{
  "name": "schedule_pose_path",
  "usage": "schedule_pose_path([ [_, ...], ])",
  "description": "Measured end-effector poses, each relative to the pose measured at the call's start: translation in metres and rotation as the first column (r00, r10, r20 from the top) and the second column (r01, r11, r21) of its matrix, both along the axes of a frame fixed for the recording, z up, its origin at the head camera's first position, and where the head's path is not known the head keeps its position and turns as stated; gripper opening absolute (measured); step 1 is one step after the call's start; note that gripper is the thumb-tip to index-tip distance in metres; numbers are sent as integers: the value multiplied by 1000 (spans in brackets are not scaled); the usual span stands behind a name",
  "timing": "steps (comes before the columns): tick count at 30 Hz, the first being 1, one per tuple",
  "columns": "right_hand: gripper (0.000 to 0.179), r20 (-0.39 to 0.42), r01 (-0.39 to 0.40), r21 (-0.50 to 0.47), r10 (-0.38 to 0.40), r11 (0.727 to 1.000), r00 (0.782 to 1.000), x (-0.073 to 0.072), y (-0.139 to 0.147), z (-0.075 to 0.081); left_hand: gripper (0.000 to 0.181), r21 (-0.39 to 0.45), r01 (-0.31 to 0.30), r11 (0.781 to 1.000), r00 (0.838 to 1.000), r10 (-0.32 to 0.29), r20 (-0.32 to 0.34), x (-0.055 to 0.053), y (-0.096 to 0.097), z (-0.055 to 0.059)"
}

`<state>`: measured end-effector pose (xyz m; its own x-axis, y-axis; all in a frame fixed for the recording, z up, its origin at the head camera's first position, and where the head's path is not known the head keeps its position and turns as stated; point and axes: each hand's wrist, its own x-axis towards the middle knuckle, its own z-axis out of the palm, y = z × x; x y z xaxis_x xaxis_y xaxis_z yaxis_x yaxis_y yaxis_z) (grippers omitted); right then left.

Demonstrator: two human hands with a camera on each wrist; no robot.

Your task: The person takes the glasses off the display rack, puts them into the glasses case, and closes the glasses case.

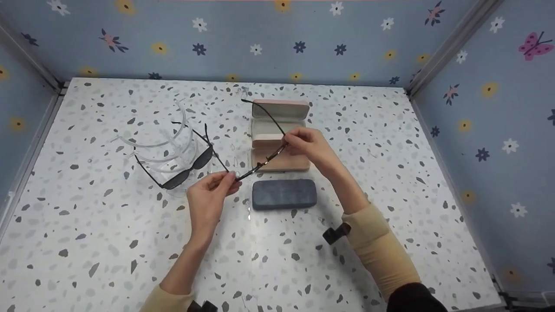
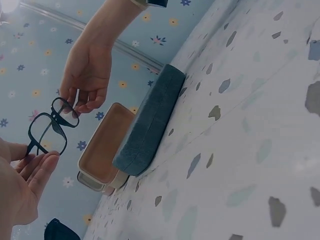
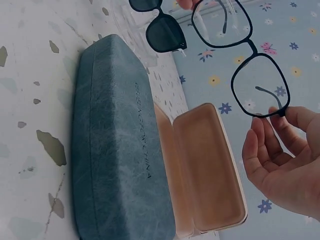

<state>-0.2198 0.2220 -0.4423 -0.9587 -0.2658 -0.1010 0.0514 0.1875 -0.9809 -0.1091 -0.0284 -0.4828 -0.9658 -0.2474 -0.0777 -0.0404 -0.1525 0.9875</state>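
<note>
Both hands hold black-framed eyeglasses (image 3: 252,46) with clear lenses above the table, one at each side. My left hand (image 1: 208,201) pinches the frame's left end, where the temple joins. At the opposite end the fingers and thumb of my right hand (image 1: 315,149) pinch the frame. The temples are unfolded and point away from me. Below and beyond the eyeglasses lie opened glasses cases; one has a peach lining (image 3: 205,170). A shut blue-grey glasses case (image 1: 284,194) rests nearer to me, with lettering on it in the right wrist view.
Left of the hands, dark sunglasses (image 1: 175,179) sit at a clear display stand (image 1: 190,147) with curved arms. Another dark temple shows behind them. The speckled table (image 1: 269,264) is bordered by blue flowered panels (image 1: 234,32) at the back and sides.
</note>
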Motion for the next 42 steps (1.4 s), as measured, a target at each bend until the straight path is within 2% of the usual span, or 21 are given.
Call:
schedule_pose_path([
  [5, 15, -22, 61, -16, -61, 998, 998, 9, 6, -6, 18, -13, 3, 1000, 1000, -3, 5, -10, 2, 0],
  [12, 20, -71, 121, -45, -124, 992, 990, 23, 15, -13, 20, -95, -10, 995, 998, 4, -68, -22, 7, -2],
  [19, 19, -134, 219, -129, -236, 967, 962, 37, 18, -19, 18, -169, -50, 984, 991, 27, -132, -31, 20, -2],
  [27, 21, -151, 264, -218, -300, 939, 942, 47, 24, -21, 17, -191, -69, 979, 988, 41, -151, -37, 28, 3],
  [32, 24, -154, 273, -238, -314, 932, 937, 50, 27, -23, 18, -206, -79, 975, 987, 47, -155, -40, 30, 5],
  [38, 23, -161, 262, -244, -306, 934, 938, 54, 29, -23, 19, -290, -94, 953, 985, 46, -169, -39, 29, 4],
  [42, 21, -166, 254, -233, -295, 939, 941, 55, 28, -22, 20, -245, -78, 966, 984, 35, -176, -38, 29, 4],
])
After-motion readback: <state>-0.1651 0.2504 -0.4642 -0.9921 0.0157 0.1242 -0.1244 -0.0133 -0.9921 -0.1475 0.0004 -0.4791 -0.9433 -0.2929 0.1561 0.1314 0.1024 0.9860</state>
